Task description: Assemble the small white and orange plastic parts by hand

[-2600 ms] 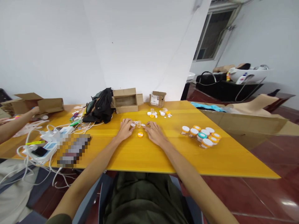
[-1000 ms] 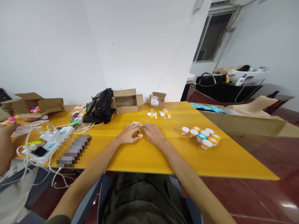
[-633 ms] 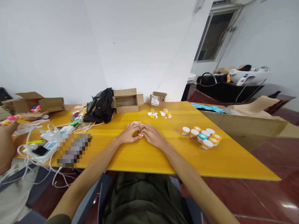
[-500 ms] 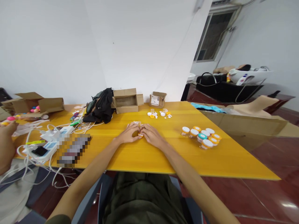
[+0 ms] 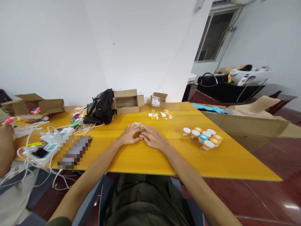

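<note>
My left hand (image 5: 130,135) and my right hand (image 5: 152,137) meet over the middle of the table. Their curled fingers close around a small orange-and-white lid (image 5: 141,136), mostly covered by the fingers. Just beyond the fingertips lie small white pieces (image 5: 136,124), with a clear container partly hidden beside them. Farther back are loose white and yellow lids (image 5: 153,117), more small white pieces and clear cups (image 5: 166,111). To the right of my right hand stands a group of several clear jars with white, orange and teal lids (image 5: 203,137).
Along the wall are an open cardboard box (image 5: 128,110), a smaller box (image 5: 158,101) and a black backpack (image 5: 101,108). On the left lie a blurred-out flat object (image 5: 74,152) and a power strip (image 5: 48,149) with tangled cables. Another person's hand (image 5: 6,141) holds something pink.
My right fingers have shifted slightly over the lid, so less of it shows. My left hand stays nearly still. The other person's hand at far left has moved a little.
</note>
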`<control>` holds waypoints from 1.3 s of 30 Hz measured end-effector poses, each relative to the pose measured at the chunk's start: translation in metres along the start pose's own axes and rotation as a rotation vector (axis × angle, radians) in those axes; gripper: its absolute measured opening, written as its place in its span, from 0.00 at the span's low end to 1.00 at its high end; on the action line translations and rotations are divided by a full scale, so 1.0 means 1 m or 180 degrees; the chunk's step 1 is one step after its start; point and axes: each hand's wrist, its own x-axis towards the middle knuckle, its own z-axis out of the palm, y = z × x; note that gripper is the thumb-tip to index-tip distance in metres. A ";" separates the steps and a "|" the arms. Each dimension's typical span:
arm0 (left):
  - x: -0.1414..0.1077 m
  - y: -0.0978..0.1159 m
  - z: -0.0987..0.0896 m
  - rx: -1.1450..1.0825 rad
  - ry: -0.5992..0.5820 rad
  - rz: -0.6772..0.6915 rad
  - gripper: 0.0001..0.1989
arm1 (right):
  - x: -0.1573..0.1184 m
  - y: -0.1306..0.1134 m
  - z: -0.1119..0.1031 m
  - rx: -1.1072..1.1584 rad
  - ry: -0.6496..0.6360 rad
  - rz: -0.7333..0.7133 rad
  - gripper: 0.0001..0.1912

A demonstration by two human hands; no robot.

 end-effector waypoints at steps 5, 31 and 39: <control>0.000 -0.001 0.001 0.0012 0.0059 0.0080 0.11 | 0.000 0.000 0.001 -0.0022 0.0053 0.0067 0.11; 0.000 -0.001 0.001 -0.0044 0.0212 0.0135 0.12 | -0.001 0.005 0.000 0.0068 0.0165 0.0265 0.14; 0.000 -0.001 0.000 -0.0108 0.0415 0.0283 0.08 | -0.001 0.006 0.001 0.0139 0.0201 0.0227 0.14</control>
